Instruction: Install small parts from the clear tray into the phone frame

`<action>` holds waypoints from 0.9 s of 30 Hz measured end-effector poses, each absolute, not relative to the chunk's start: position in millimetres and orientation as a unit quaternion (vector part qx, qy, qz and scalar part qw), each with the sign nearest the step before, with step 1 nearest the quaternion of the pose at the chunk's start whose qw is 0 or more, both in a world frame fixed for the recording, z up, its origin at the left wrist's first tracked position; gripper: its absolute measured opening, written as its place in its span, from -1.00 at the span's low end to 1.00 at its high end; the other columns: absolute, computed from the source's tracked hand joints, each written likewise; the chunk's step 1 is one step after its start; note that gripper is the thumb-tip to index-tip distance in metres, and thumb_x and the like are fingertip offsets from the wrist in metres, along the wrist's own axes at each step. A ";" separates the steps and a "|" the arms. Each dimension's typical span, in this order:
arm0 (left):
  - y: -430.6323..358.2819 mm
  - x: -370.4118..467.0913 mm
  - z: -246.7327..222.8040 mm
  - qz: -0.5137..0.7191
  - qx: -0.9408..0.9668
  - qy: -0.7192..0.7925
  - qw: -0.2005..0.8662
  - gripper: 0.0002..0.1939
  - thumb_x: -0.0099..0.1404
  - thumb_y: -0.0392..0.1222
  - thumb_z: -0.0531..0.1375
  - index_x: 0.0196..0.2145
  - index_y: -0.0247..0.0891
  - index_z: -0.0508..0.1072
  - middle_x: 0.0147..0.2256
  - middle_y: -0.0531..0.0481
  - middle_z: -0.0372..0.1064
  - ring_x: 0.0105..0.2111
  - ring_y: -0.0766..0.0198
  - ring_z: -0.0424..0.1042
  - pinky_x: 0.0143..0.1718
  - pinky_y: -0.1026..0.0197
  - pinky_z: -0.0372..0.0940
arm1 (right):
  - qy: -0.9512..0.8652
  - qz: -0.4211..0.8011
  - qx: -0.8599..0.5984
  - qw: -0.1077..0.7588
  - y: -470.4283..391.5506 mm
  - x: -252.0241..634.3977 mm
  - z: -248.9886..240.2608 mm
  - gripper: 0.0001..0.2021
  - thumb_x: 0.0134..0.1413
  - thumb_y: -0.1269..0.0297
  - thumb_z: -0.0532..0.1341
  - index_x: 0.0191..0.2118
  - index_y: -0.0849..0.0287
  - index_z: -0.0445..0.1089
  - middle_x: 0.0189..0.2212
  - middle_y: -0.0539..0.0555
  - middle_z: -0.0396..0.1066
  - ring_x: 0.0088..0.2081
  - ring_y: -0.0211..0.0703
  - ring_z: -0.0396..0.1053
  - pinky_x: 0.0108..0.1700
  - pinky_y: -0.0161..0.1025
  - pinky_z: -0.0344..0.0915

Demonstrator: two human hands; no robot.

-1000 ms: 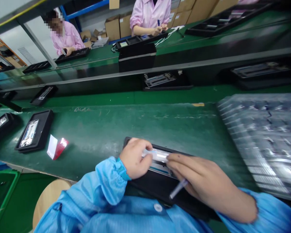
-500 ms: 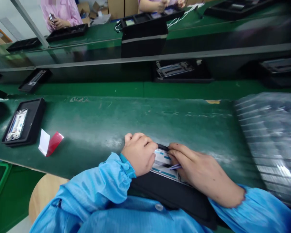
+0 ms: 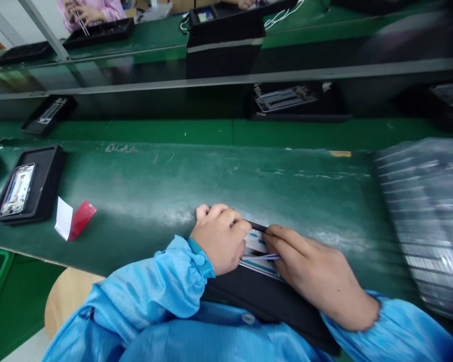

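A silver phone frame (image 3: 257, 242) with blue strips lies in a black foam tray (image 3: 260, 296) against my front, at the table's edge. My left hand (image 3: 221, 241) is closed over the left end of the frame, its fingers curled and the thumb side on the frame; the fingertips are partly hidden. From the right, my right hand (image 3: 313, 266) is closed on a pair of tweezers (image 3: 268, 257), whose thin arms point left across the frame toward my left thumb. The right fingertips also rest by the tray's far edge.
A folded white and red film piece (image 3: 81, 221) lies left on the green table (image 3: 154, 186). Another black tray (image 3: 47, 186) there holds a phone frame (image 3: 18, 188). Stacked clear plastic trays (image 3: 430, 226) stand right. Further trays sit beyond; a co-worker in pink (image 3: 113, 9) handles tweezers.
My view has shifted slightly, so the background sits higher. The tweezers in my right hand now reach further left over the frame. My left hand stays on the frame's left end.
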State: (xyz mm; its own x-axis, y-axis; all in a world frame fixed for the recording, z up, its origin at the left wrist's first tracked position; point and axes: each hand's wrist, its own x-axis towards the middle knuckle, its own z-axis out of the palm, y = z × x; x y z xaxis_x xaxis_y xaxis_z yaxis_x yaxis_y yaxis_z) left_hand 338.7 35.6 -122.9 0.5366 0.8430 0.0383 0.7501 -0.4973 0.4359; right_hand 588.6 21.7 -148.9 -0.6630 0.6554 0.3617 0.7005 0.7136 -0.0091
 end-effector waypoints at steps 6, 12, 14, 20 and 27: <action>35.2 339.2 -124.9 0.126 0.857 0.466 0.179 -0.82 0.45 -0.16 0.23 -0.02 -0.14 0.53 0.14 -0.11 0.50 0.23 -0.10 0.30 0.05 -0.21 0.17 | -0.889 -0.049 -0.413 0.193 18.8 588.5 -153.0 -0.77 0.39 0.46 0.16 0.00 0.21 0.54 0.01 0.16 0.62 -0.12 -0.06 0.61 -0.11 -0.14 0.52; 35.0 339.5 -124.6 0.123 0.857 0.467 0.179 -0.81 0.45 -0.18 0.21 -0.02 -0.14 0.53 0.13 -0.12 0.49 0.22 -0.09 0.30 0.05 -0.21 0.17 | -0.876 -0.006 -0.442 0.194 24.4 584.0 -149.5 -0.79 0.39 0.41 0.15 0.00 0.17 0.51 0.00 0.14 0.62 -0.15 -0.10 0.61 -0.26 -0.20 0.49; 34.7 339.7 -124.4 0.122 0.857 0.468 0.178 -0.81 0.44 -0.18 0.22 -0.03 -0.14 0.54 0.13 -0.12 0.49 0.22 -0.09 0.31 0.06 -0.20 0.18 | -0.883 -0.016 -0.432 0.184 25.6 582.4 -147.7 -0.76 0.37 0.46 0.11 0.00 0.18 0.50 0.01 0.14 0.61 -0.17 -0.11 0.61 -0.26 -0.20 0.48; 34.2 339.9 -126.3 0.129 0.858 0.467 0.171 -0.82 0.46 -0.19 0.20 -0.03 -0.15 0.55 0.14 -0.13 0.49 0.22 -0.09 0.30 0.07 -0.21 0.17 | -0.889 -0.060 -0.421 0.167 20.4 581.7 -148.1 -0.68 0.31 0.54 0.08 0.03 0.21 0.49 0.05 0.17 0.61 -0.16 -0.07 0.61 -0.16 -0.16 0.51; 34.4 339.7 -126.5 0.123 0.858 0.466 0.178 -0.82 0.45 -0.17 0.23 -0.03 -0.14 0.54 0.15 -0.13 0.48 0.22 -0.10 0.29 0.07 -0.21 0.16 | -0.882 -0.068 -0.432 0.175 18.0 582.2 -149.7 -0.78 0.39 0.46 0.16 0.02 0.18 0.51 0.01 0.15 0.63 -0.18 -0.10 0.61 -0.18 -0.18 0.50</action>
State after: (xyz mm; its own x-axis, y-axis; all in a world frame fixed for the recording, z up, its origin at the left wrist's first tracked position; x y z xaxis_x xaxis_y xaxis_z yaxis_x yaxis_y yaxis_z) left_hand 339.7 34.4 -126.5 0.5347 0.8439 0.0448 0.7561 -0.5014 0.4207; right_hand 582.2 18.0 -149.7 -0.5652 0.7390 0.3665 0.7863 0.6171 -0.0317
